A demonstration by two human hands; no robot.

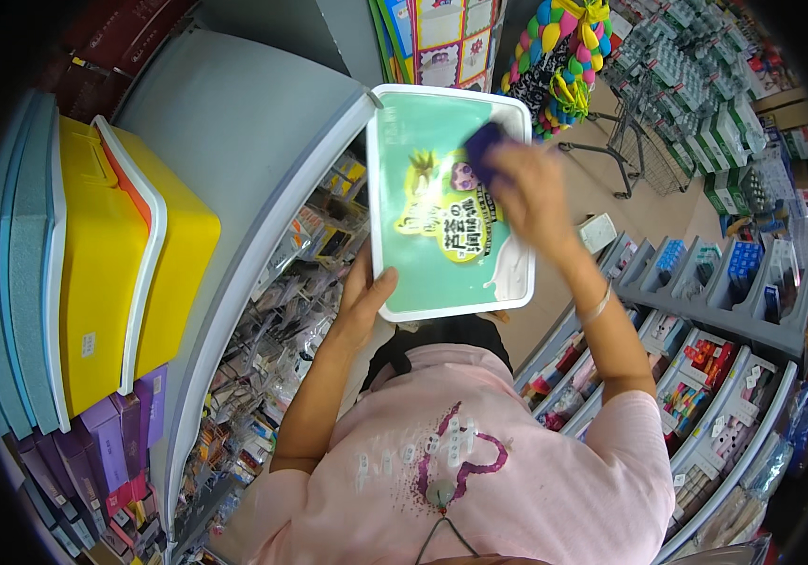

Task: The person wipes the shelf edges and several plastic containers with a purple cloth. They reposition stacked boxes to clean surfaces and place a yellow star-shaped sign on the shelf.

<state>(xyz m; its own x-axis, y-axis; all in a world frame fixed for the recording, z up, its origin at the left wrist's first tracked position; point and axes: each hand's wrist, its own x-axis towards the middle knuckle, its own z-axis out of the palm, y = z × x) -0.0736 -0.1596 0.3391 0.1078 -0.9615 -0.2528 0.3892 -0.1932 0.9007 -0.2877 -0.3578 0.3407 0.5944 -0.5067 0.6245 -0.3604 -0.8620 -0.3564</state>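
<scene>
A rectangular panel, green-printed with a white rim, perhaps a lid or shallow tray [411,275], is held up before me. My left hand [364,300] grips its lower left edge, the thumb on the face and the fingers behind. Over the upper right of the panel is my right hand [527,194], slightly blurred, with a dark purple cloth [486,152] pressed between its fingers and the printed face. The face bears writing and a cartoon figure. Part of its right side is hidden by the hand and cloth.
At left, a grey shelf top [234,92] carries yellow plastic boxes [104,282] above purple cartons [104,441]. Small packaged goods hang beneath its edge. Grey display racks [715,296] with small goods stand at right; a wire shopping cart [640,152] and stacked bottle packs [686,70] are beyond.
</scene>
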